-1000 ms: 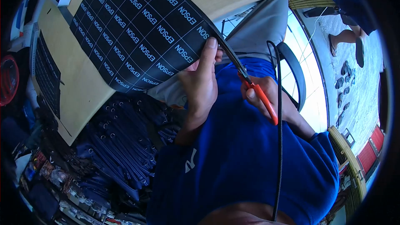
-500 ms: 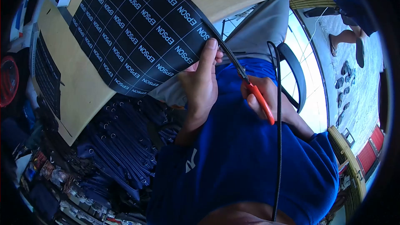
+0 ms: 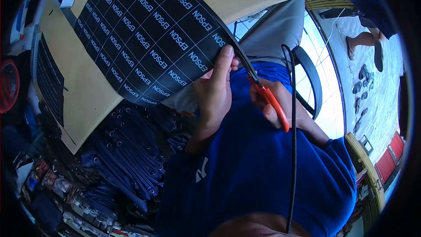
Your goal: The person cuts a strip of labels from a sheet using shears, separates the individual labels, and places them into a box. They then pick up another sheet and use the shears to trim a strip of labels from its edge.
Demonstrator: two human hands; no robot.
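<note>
A black sheet [image 3: 144, 39] printed with a white grid and repeated "EPSON" lettering lies partly on the wooden table and curves over its edge. Near its right corner, my left hand [image 3: 217, 87] pinches it, thumb on top and fingers underneath. My right hand [image 3: 280, 103] is wrapped round the red handles of a pair of scissors [image 3: 274, 105]. Their dark blades run up and left along the sheet's right edge, just beside my left thumb. Exactly where the blades meet the sheet is hard to make out.
Another printed black sheet [image 3: 51, 79] lies at the left of the wooden table [image 3: 94, 105]. Below the table is a pile of dark blue straps with metal rings [image 3: 127, 158]. A black chair armrest [image 3: 309, 83] stands at right. Farther right are footwear [image 3: 362, 87] and another person's leg [image 3: 362, 44].
The sheet has shifted slightly down and right with my left hand. The scissor handles look closer together, and my right thumb has moved slightly.
</note>
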